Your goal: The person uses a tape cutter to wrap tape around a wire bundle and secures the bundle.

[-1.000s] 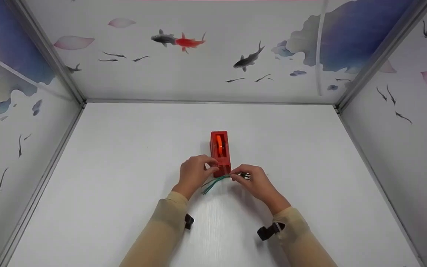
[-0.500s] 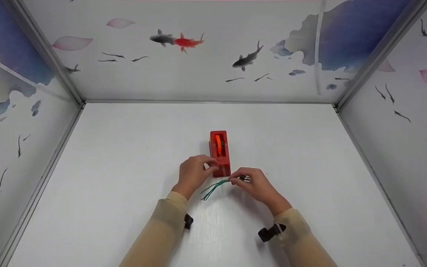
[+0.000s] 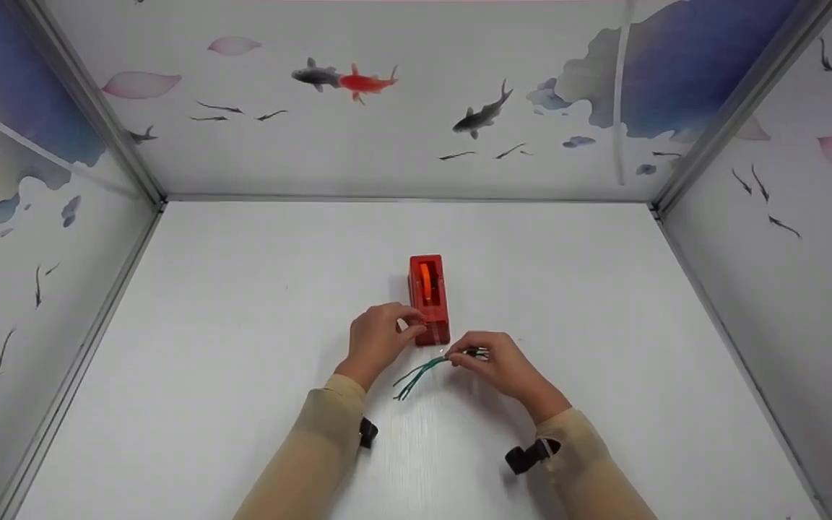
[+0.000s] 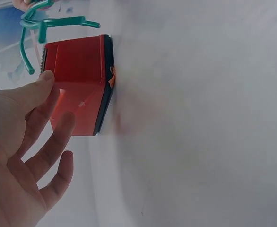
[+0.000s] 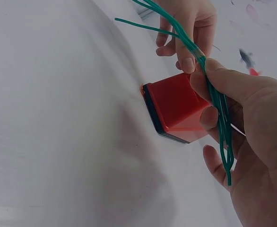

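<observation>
A red tape dispenser (image 3: 430, 296) with an orange tape roll (image 3: 425, 280) stands at mid-table in the head view. My left hand (image 3: 381, 338) holds its near left side, thumb and forefinger at the front end by the toothed cutter (image 4: 42, 60). Just in front of the dispenser, my right hand (image 3: 499, 365) pinches a bundle of thin green wires (image 5: 219, 101). Loose wire ends fan out to the left, while the other end runs under the right fingers. A bit of clear tape (image 5: 198, 53) shows on the bundle beside the right thumb.
The white table (image 3: 243, 289) is enclosed by a back wall (image 3: 401, 159) and two side walls printed with fish and petals. Metal rails (image 3: 416, 198) line the table's edges. Black wrist cameras (image 3: 531, 455) sit at both sleeves.
My right hand has drawn the wires toward me, away from the dispenser's front, widening the gap. The left hand and dispenser have stayed in place.
</observation>
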Demonstrator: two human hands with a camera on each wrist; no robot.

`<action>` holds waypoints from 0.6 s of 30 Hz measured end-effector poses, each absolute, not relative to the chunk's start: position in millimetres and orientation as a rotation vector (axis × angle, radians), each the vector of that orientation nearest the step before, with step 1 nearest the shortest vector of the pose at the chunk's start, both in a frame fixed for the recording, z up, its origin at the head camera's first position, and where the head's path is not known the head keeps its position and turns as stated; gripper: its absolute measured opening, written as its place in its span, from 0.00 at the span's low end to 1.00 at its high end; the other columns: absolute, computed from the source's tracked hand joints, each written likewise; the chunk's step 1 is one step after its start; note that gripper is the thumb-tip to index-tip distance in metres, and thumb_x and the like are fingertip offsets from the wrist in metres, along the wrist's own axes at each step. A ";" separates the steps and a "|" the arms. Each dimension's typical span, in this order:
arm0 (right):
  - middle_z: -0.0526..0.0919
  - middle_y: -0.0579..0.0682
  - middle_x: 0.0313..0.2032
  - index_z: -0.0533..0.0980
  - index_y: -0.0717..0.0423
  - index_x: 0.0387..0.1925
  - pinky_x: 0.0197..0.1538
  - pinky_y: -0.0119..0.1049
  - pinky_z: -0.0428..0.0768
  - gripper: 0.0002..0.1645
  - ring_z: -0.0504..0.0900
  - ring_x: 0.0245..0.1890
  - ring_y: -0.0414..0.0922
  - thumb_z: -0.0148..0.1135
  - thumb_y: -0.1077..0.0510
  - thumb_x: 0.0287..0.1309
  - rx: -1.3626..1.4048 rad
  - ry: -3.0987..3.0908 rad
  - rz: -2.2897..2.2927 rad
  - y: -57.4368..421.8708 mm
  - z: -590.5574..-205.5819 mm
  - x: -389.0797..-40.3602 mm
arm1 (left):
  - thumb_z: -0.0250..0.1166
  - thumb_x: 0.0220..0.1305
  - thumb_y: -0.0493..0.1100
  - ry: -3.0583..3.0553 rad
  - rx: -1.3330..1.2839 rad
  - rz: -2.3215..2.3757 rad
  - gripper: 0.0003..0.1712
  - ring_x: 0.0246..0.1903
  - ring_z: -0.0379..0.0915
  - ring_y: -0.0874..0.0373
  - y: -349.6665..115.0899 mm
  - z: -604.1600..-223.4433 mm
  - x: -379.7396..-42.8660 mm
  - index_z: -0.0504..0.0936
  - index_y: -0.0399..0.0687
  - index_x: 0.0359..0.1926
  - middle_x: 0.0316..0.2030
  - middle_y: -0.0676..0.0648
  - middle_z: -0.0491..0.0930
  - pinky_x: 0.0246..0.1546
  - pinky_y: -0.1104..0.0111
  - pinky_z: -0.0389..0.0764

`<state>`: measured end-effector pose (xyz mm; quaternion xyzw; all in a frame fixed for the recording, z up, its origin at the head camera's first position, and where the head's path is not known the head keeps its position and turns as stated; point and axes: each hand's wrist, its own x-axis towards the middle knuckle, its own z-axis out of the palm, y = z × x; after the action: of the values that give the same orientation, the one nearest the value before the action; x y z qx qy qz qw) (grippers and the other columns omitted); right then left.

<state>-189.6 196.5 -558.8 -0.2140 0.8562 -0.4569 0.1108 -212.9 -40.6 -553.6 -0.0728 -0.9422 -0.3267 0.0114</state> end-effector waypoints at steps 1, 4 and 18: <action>0.90 0.42 0.39 0.87 0.35 0.43 0.56 0.39 0.82 0.06 0.84 0.43 0.40 0.70 0.48 0.65 -0.632 2.516 -1.347 196.5 -559.0 -189.6 | 0.74 0.64 0.51 -2.935 -0.224 -1.033 0.13 0.35 0.76 0.61 -40.7 -553.6 -212.7 0.91 0.62 0.49 0.41 0.57 0.89 0.38 0.69 0.80; 0.89 0.38 0.39 0.88 0.38 0.43 0.55 0.39 0.83 0.07 0.85 0.43 0.40 0.69 0.48 0.66 -0.642 2.526 -1.351 196.2 -559.3 -190.4 | 0.74 0.64 0.49 -2.930 -0.217 -1.100 0.17 0.34 0.77 0.61 -41.9 -553.9 -212.2 0.89 0.61 0.53 0.39 0.57 0.89 0.37 0.69 0.81; 0.88 0.32 0.40 0.88 0.40 0.46 0.57 0.42 0.83 0.10 0.85 0.45 0.39 0.70 0.47 0.65 -0.649 2.539 -1.381 191.9 -561.5 -190.2 | 0.66 0.70 0.61 -3.004 -0.323 -1.912 0.19 0.38 0.85 0.54 -66.0 -557.6 -199.8 0.90 0.54 0.47 0.38 0.54 0.90 0.50 0.58 0.83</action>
<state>-190.2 191.9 -561.5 -0.2181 0.8537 -0.4644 0.0895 -199.8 -66.0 -557.6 -0.0882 -0.8204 -0.5222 -0.2153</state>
